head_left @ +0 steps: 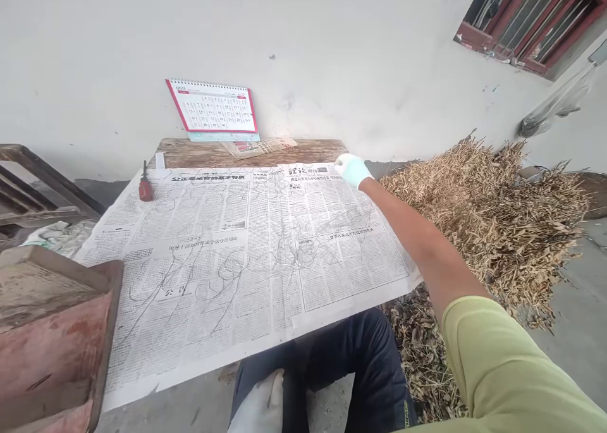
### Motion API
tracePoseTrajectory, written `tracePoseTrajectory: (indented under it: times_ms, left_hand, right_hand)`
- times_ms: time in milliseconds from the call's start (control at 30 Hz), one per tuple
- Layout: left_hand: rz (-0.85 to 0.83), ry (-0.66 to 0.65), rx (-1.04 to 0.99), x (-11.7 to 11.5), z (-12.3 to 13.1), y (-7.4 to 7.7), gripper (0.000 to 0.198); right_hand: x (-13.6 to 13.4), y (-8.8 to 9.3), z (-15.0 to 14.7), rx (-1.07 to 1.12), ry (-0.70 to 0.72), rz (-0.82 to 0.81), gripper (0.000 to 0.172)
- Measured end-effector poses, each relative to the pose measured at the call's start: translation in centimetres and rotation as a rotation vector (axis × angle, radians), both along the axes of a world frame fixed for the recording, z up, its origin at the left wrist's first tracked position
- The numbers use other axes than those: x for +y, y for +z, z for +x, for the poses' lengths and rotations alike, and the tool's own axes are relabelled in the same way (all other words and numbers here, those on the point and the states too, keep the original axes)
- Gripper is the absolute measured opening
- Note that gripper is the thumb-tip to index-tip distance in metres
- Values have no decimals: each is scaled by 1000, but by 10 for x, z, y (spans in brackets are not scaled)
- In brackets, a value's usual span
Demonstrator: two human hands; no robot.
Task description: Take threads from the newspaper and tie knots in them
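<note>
Closest in, a yellow-green sleeve (512, 370) leads to the white-gloved right hand (351, 169), at the far right corner of the newspaper sheet (265, 319) spread over the wooden table (313, 150); whether it pinches the paper, I cannot tell. What looks like the left hand (258, 404), also gloved, lies low against the dark trousers (379, 357), its grip unclear. Seemingly, the step is settling that corner – next calls for a light touch on thin paper, avoiding the red-handled screwdriver (146, 190).
</note>
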State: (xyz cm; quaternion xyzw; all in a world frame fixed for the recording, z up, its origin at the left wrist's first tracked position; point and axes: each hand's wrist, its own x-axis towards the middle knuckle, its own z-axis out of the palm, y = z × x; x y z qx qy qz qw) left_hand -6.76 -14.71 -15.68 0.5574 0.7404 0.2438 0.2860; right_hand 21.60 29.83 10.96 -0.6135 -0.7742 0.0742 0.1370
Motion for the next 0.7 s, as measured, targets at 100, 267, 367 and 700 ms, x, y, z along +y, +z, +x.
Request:
tracePoseTrajectory:
  times_ms: [100, 267, 367, 700]
  left_hand:
    - [30, 8, 7, 2, 3, 9, 36]
    - [44, -8, 7, 2, 11, 21, 31]
    - [32, 9, -22, 4, 17, 28, 35]
    - [165, -3, -586, 12, 59, 188, 57]
  right_hand:
    - [-40, 7, 6, 210, 13, 113, 28]
    - [-116, 5, 12, 762, 126, 61, 31]
    - [-164, 4, 8, 1172, 181, -95, 32]
    - [-293, -41, -37, 1607, 323, -266, 26]
